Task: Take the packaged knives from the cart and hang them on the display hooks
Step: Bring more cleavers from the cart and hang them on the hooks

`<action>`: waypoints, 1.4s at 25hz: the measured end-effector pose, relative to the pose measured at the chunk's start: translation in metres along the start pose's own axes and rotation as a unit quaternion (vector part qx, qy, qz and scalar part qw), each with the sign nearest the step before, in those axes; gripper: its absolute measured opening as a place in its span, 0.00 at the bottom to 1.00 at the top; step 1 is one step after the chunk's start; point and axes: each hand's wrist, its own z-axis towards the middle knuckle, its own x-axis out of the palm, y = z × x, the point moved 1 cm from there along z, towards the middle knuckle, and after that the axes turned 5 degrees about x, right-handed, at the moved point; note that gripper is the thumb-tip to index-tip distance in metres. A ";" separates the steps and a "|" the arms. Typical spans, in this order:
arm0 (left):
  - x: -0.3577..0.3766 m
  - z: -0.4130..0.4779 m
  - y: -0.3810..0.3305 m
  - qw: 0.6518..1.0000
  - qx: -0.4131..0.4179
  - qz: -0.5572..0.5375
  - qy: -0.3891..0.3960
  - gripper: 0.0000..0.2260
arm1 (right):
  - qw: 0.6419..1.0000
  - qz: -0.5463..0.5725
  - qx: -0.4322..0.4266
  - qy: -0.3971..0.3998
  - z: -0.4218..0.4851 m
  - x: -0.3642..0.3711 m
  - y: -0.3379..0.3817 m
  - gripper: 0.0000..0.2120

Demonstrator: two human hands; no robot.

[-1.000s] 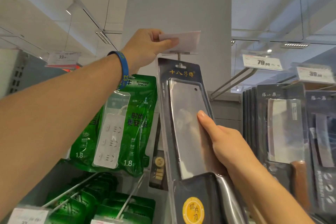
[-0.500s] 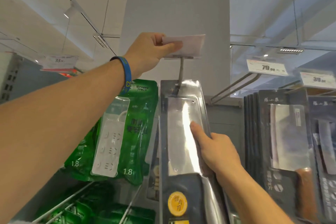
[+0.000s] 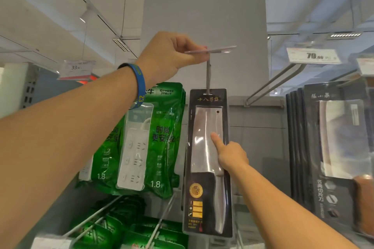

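Head view. The knife pack (image 3: 200,147) hangs upright on the hook (image 3: 208,75), whose rod passes through the slot in the pack's top edge. The blade sits uppermost behind a clear window and the handle points down, with a gold sticker beside it.

The left grip (image 3: 170,56) is clamped on the price tag (image 3: 214,49) at the hook's front end. Thumb and fingers pinch the tag, which is tilted up to near level. A blue wristband (image 3: 139,85) sits on that wrist.

The right grip (image 3: 230,153) is closed on the pack at its right edge, about mid-height. One straight digit lies flat on the window over the blade. The other fingers curl round the edge and are hidden behind the pack.

Green packs (image 3: 141,137) of power strips hang just left of the knife pack, with more on the pegs below. Well to the right hangs a row of dark knife packs (image 3: 323,147). Between that row and the knife pack a bare peg (image 3: 273,85) juts out, carrying a tag marked 79. A grey pillar (image 3: 204,6) rises behind the hook.
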 end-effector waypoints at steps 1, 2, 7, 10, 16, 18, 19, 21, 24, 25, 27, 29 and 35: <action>-0.001 -0.002 -0.001 1.000 0.003 0.013 0.009 0.10 | 1.000 -0.004 -0.002 0.004 -0.001 0.001 0.000 0.44; -0.002 -0.005 -0.001 0.999 0.011 0.045 0.013 0.11 | 1.000 -0.002 -0.007 0.012 -0.002 0.002 0.000 0.45; 0.008 -0.028 -0.001 0.984 0.061 0.166 -0.002 0.17 | 1.000 -0.002 0.008 0.022 -0.016 -0.001 -0.014 0.41; 0.018 -0.066 0.003 0.995 0.012 0.030 -0.093 0.17 | 0.998 0.019 0.019 -0.051 -0.047 -0.009 -0.035 0.31; 0.070 -0.193 0.031 0.935 -0.242 -0.242 -0.099 0.05 | 0.972 0.222 -0.083 -0.006 -0.146 -0.030 -0.054 0.07; 0.094 -0.244 0.035 0.912 -0.303 -0.274 -0.044 0.08 | 0.971 0.220 -0.094 -0.015 -0.192 -0.042 -0.077 0.05; 0.105 -0.270 0.036 0.898 -0.322 -0.300 -0.014 0.09 | 0.973 0.214 -0.089 -0.020 -0.215 -0.049 -0.094 0.05; 0.134 -0.331 0.033 0.862 -0.350 -0.360 0.064 0.08 | 0.979 0.186 -0.050 -0.061 -0.276 -0.063 -0.146 0.05; 0.178 -0.431 0.013 0.795 -0.407 -0.412 0.181 0.10 | 0.979 0.130 0.076 -0.140 -0.387 -0.077 -0.232 0.05; 0.197 -0.475 -0.005 0.761 -0.433 -0.418 0.242 0.09 | 0.967 0.109 0.153 -0.169 -0.436 -0.080 -0.263 0.06; 0.221 -0.559 -0.045 0.704 -0.465 -0.399 0.360 0.08 | 0.930 0.070 0.289 -0.217 -0.536 -0.082 -0.311 0.08; 0.234 -0.633 -0.085 0.643 -0.476 -0.383 0.462 0.09 | 0.875 0.064 0.399 -0.267 -0.635 -0.082 -0.344 0.07; 0.243 -0.743 -0.215 0.522 -0.418 -0.384 0.637 0.10 | 0.714 0.098 0.564 -0.403 -0.860 -0.086 -0.367 0.07</action>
